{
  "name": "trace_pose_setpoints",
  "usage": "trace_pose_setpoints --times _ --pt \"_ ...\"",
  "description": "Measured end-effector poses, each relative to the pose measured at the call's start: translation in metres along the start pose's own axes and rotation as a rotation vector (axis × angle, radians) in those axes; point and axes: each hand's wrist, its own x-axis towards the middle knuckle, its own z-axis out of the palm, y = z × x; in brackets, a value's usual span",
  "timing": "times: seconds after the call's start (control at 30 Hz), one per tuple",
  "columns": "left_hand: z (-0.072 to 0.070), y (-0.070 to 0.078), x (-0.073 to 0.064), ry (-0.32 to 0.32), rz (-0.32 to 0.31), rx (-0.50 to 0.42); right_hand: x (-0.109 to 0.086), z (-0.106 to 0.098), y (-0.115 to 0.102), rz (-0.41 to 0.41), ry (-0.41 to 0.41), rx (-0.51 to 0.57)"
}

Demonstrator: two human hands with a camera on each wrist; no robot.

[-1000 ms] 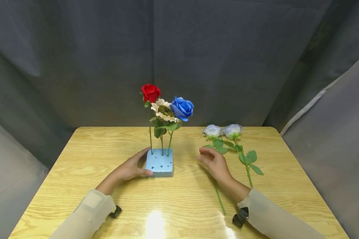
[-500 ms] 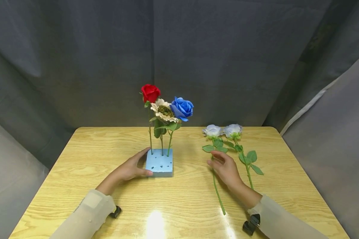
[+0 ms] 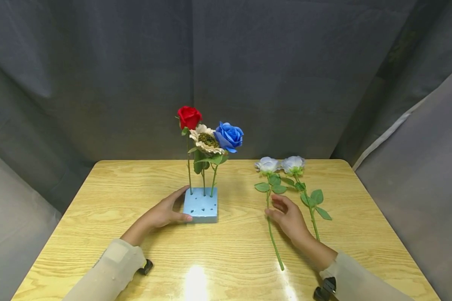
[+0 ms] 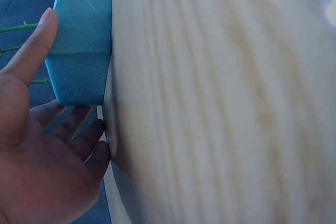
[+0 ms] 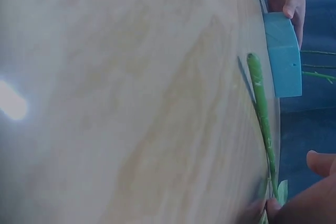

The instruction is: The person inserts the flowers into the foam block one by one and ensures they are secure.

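Note:
My left hand (image 3: 165, 212) holds the light blue foam block (image 3: 200, 205) at its left side, thumb at the front and fingers behind. In the left wrist view the thumb (image 4: 39, 40) lies along the block's face. Standing in the block's back holes are a red rose (image 3: 189, 117), a cream sunflower (image 3: 207, 140) and a blue rose (image 3: 229, 136). My right hand (image 3: 291, 219) is at the stem of the nearer pale lilac rose (image 3: 267, 164), which lies on the table; thumb and fingers are spread apart, with fingertips beside the green stem (image 5: 262, 114).
A second pale lilac rose (image 3: 294, 164) lies to the right, its leaves near the first one's and its stem partly behind the right forearm. More holes show in the block's front. The wooden table (image 3: 135, 179) ends at a dark grey curtain (image 3: 286, 83).
My right hand has moved right and a little toward me, from left of the nearer lilac rose to its stem. My left hand and the block stay where they were.

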Motion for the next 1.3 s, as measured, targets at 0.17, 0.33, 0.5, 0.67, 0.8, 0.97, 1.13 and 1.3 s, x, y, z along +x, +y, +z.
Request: trace_pose_setpoints --times 0.17,0.33,0.5,0.67,0.8,0.97,1.13,1.3 --pt "0.000 0.001 0.000 0.000 0.005 0.000 -0.004 0.001 -0.001 0.013 -0.016 0.009" --pt "0.000 0.001 -0.001 -0.002 0.006 -0.005 -0.006 0.002 -0.001 0.016 -0.016 -0.016" --pt "0.001 0.001 -0.001 -0.008 0.013 -0.013 -0.005 0.005 0.000 0.031 0.004 -0.088" --pt "0.001 0.001 0.000 -0.006 0.010 -0.010 -0.004 0.009 0.001 0.042 0.031 -0.148" --pt "0.001 0.001 -0.001 -0.001 0.006 -0.002 -0.003 0.010 0.001 0.034 0.037 -0.177" --pt "0.001 0.002 -0.002 -0.001 0.005 -0.004 -0.001 0.010 -0.001 -0.002 0.019 -0.220" --pt "0.001 0.004 -0.003 -0.004 0.006 0.004 0.001 0.013 -0.002 -0.006 0.021 -0.280" --pt "0.001 0.005 -0.003 -0.003 0.006 0.002 0.002 0.014 -0.005 0.028 0.029 -0.286"
